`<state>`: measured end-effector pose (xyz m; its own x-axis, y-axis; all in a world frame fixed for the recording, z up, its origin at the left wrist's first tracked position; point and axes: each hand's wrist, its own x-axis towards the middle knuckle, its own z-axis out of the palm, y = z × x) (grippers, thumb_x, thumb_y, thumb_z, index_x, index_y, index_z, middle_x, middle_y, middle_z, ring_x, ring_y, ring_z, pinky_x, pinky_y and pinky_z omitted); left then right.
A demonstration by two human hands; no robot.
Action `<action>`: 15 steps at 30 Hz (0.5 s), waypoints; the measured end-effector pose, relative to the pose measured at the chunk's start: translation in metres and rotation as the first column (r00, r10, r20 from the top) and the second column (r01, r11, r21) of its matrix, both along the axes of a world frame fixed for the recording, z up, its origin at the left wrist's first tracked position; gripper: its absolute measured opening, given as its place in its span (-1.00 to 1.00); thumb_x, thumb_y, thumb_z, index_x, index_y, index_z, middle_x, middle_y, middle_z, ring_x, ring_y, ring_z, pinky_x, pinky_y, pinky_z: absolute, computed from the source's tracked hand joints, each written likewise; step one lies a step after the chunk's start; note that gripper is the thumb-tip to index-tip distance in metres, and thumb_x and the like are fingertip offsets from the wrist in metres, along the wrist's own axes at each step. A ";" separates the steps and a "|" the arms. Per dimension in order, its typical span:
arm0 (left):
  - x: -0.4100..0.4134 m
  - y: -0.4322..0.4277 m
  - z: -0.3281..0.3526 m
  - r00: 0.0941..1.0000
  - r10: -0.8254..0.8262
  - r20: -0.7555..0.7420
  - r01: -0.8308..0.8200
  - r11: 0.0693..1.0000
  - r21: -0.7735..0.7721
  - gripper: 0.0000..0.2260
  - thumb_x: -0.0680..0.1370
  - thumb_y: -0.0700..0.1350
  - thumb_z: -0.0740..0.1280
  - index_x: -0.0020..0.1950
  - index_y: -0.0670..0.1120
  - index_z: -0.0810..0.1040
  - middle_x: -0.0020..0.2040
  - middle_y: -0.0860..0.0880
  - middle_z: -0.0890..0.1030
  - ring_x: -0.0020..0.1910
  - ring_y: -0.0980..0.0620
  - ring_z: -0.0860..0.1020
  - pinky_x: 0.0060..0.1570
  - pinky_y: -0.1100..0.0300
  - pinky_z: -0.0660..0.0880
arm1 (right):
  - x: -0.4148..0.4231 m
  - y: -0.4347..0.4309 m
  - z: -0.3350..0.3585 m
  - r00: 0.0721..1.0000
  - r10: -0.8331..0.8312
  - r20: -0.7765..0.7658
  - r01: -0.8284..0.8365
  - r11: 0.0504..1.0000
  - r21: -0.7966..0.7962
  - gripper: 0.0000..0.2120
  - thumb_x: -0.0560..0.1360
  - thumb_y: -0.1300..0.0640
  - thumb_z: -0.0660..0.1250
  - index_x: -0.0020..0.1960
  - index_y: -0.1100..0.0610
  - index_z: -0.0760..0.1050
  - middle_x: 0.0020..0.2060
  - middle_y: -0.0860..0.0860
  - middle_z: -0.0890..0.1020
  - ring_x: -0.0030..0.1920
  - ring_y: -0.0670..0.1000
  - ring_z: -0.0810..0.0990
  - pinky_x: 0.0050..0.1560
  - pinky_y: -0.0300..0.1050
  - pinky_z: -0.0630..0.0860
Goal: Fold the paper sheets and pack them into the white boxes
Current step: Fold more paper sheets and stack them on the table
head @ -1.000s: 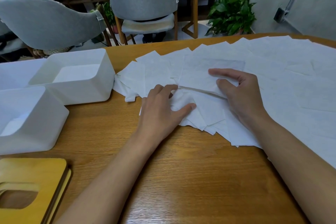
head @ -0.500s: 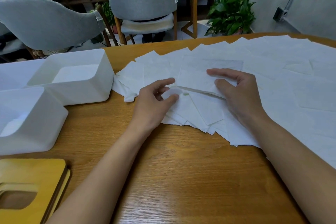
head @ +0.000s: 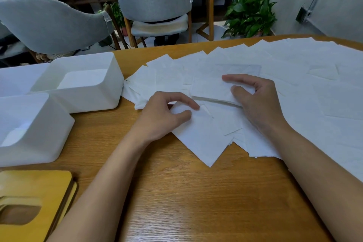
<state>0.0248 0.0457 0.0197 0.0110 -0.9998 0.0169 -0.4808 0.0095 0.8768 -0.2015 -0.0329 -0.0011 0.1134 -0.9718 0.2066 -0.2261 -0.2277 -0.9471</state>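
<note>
Two boxes (head: 82,82) stand left of the sheets (head: 294,84) on the table (head: 186,192).

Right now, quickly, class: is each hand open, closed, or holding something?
Left hand: pinches a loose paper sheet between thumb and forefinger.
Right hand: holds the folded sheet between thumb and fingers.
</note>
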 end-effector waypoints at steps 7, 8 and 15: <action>0.001 0.001 0.003 0.881 0.094 -0.465 -0.185 0.970 -0.155 -0.84 0.58 -0.31 0.45 0.01 -0.06 0.75 0.04 0.04 0.75 0.05 0.06 0.70 0.04 0.12 0.61 | 0.004 0.009 0.011 0.974 0.203 0.102 -0.202 0.979 -0.023 -0.66 0.59 -0.14 0.25 0.07 -0.03 0.75 0.05 -0.19 0.75 0.19 -0.19 0.64 0.26 -0.29 0.44; 0.000 0.001 0.003 0.861 0.123 -0.494 -0.223 0.964 -0.148 -0.84 0.58 -0.28 0.46 0.04 -0.05 0.75 0.07 0.03 0.75 0.06 0.02 0.71 0.10 0.03 0.63 | 0.005 0.010 0.010 0.959 0.245 0.146 -0.248 0.969 0.001 -0.63 0.56 -0.23 0.23 -0.01 -0.08 0.75 -0.01 -0.17 0.75 0.12 -0.12 0.66 0.22 -0.16 0.46; -0.010 0.003 0.004 0.896 0.208 -0.392 -0.290 0.943 -0.162 -0.80 0.59 -0.19 0.49 0.20 -0.05 0.73 -0.03 0.23 0.74 -0.16 0.19 0.70 -0.13 0.27 0.64 | 0.011 0.019 0.009 0.921 0.320 0.221 -0.337 0.940 0.043 -0.55 0.47 -0.31 0.44 0.01 0.08 0.73 0.04 0.10 0.75 0.10 0.13 0.72 0.17 0.06 0.59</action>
